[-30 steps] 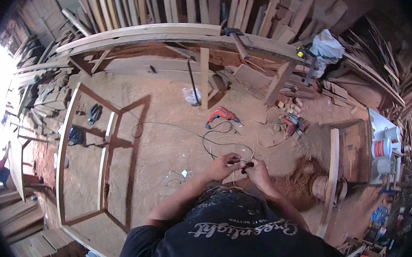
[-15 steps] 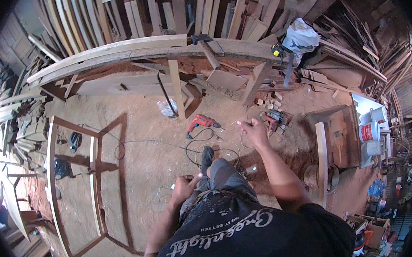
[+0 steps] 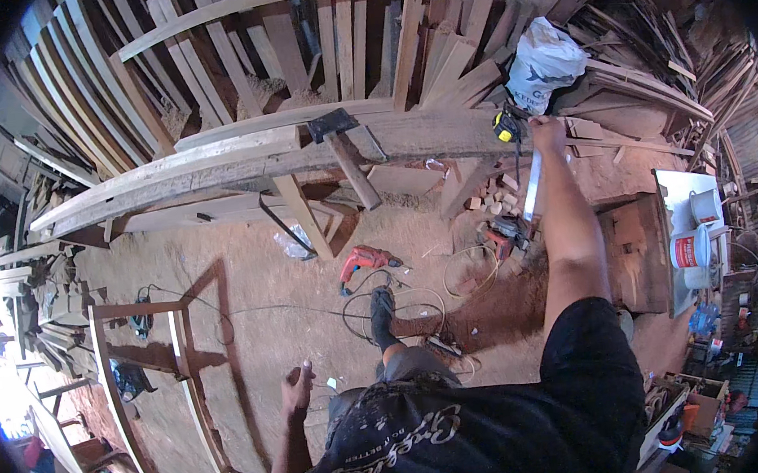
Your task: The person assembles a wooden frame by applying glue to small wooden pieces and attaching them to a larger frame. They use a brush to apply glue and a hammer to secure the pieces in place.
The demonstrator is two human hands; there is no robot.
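Two hands work apart: right hand (image 3: 548,132) reaches beside the yellow tape measure (image 3: 505,126) on the wooden bench (image 3: 237,163), grip unclear; left hand (image 3: 299,386) hangs empty, fingers loose. The tape measure looks small, hard, easily gripped around its case.

Sawdust-strewn floor (image 3: 253,338) with red drill (image 3: 365,261), cables (image 3: 407,302), wooden frame (image 3: 154,391)

Stacked planks (image 3: 273,56) crowd the long beam (image 3: 300,158); sawdust floor (image 3: 249,293) lies open.

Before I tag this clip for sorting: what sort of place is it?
Most likely a carpentry workshop: stacked planks lean along the back, a red power drill lies on the sawdust-covered floor, and an unfinished wooden frame stands at left.
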